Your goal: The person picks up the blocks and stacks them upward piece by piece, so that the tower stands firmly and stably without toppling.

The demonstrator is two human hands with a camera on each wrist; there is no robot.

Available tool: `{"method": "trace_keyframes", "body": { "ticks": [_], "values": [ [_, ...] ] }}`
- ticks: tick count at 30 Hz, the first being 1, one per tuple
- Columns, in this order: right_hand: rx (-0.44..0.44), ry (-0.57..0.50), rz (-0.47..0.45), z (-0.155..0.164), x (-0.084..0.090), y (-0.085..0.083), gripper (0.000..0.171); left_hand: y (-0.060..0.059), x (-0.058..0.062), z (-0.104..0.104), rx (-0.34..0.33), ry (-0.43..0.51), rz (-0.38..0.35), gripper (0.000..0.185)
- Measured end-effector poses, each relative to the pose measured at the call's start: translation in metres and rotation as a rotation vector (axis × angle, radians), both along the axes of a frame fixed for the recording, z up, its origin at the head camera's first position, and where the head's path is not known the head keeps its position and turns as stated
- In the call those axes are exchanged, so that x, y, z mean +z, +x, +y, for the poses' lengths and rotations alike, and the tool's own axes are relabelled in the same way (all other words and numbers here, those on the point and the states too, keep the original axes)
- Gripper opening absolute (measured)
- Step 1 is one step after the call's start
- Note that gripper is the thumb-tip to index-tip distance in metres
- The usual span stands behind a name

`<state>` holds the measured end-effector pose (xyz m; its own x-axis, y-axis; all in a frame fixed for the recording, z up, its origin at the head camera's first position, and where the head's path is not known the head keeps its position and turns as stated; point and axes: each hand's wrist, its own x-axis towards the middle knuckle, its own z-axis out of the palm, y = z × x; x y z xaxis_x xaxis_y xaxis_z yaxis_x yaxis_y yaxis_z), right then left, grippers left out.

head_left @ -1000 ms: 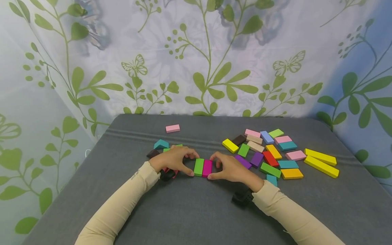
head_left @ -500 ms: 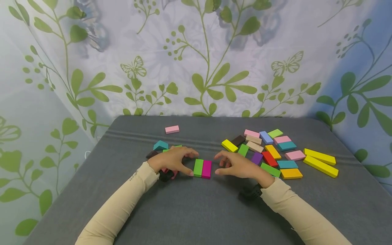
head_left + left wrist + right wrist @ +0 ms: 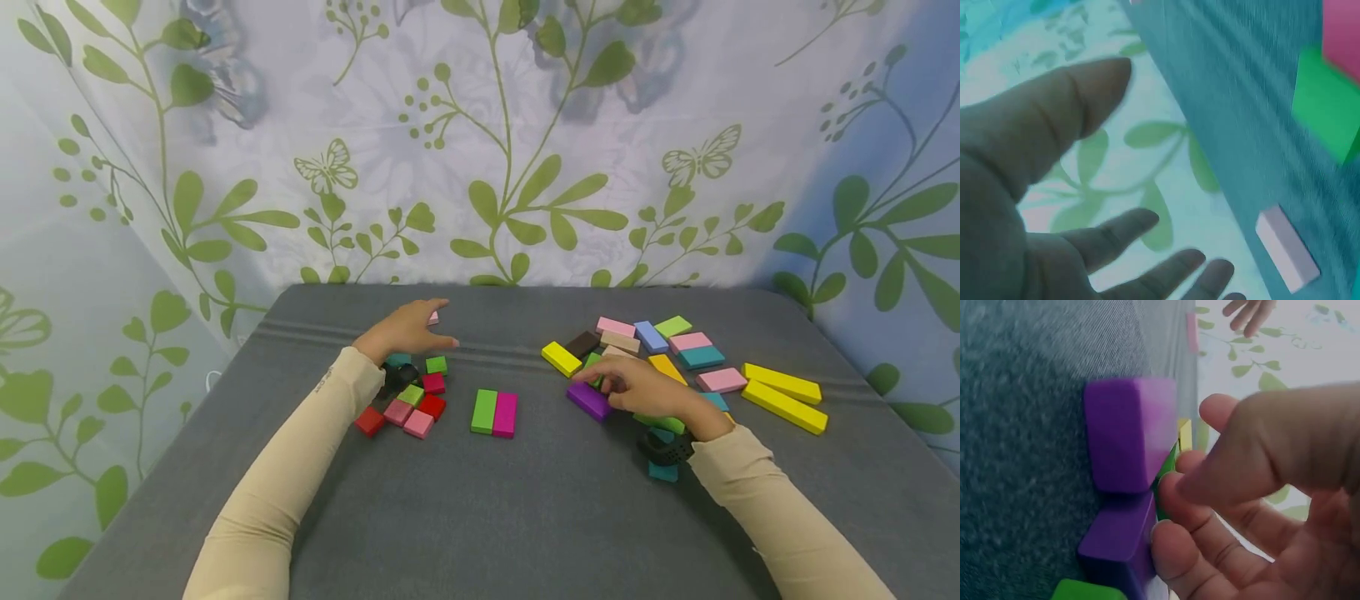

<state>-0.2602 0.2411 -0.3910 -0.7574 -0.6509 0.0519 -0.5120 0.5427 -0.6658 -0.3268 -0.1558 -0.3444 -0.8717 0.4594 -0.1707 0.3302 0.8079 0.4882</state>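
- Head view: I judge the step in hand to be a reach for the purple block [image 3: 590, 402], at the left edge of the mixed blocks on the right.
- Right hand [image 3: 643, 389]: fingers loosely bent, gripping nothing, at the purple block. I cannot confirm contact.
- Left hand [image 3: 408, 328]: thumb and fingers spread apart, holding nothing, near the pink block [image 3: 1288, 250] on the far left.
- Centre pair: green block [image 3: 484, 411] and magenta block [image 3: 506, 415] lie flat, long sides together, both hands clear of them.
- Next move, in my judgement: set the right thumb and fingertips on opposite sides of the purple block before closing. Caution: a second purple block [image 3: 1119, 528] lies touching or just beside it, I cannot tell which, and could be dragged along.
- Surface: table [image 3: 480, 517] under dark grey cloth, faint pale lines across its far part. Small cubes [image 3: 418, 423] lie at left, two yellow bars [image 3: 786, 407] at far right.
- Room: pale drape [image 3: 420, 179] printed with green leaves and butterflies behind the far edge; bluish toward the right.
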Motion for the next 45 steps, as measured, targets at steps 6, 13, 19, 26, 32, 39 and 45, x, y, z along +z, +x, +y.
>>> {"method": "trace_keyframes", "body": {
  "ticks": [6, 13, 19, 26, 32, 39, 45],
  "values": [
    [0.019, 0.062, 0.024, 0.024, -0.043, -0.029, 0.077, -0.025, 0.002, -0.006, 0.169, -0.062, -0.064, 0.086],
    [0.028, 0.103, 0.002, 0.006, -0.008, -0.006, 0.065, -0.038, -0.009, -0.003, 0.379, -0.175, -0.012, 0.050],
    [0.003, 0.123, -0.015, 0.002, -0.002, -0.001, 0.056, -0.051, -0.021, 0.007, 0.510, -0.275, 0.027, 0.071],
    [-0.013, 0.116, -0.025, 0.000, -0.007, -0.003, 0.053, -0.069, -0.035, 0.013, 0.599, -0.361, 0.038, 0.080],
    [-0.042, 0.127, -0.033, -0.002, -0.006, -0.002, 0.053, -0.073, -0.037, 0.017, 0.505, -0.360, 0.045, 0.062],
    [-0.051, 0.136, -0.037, 0.000, -0.006, -0.001, 0.055, -0.061, -0.026, 0.023, 0.231, -0.191, -0.004, 0.061],
    [-0.057, 0.143, -0.037, 0.000, -0.007, -0.002, 0.057, -0.062, -0.028, 0.031, 0.102, -0.101, -0.022, 0.065]
  ]
}}
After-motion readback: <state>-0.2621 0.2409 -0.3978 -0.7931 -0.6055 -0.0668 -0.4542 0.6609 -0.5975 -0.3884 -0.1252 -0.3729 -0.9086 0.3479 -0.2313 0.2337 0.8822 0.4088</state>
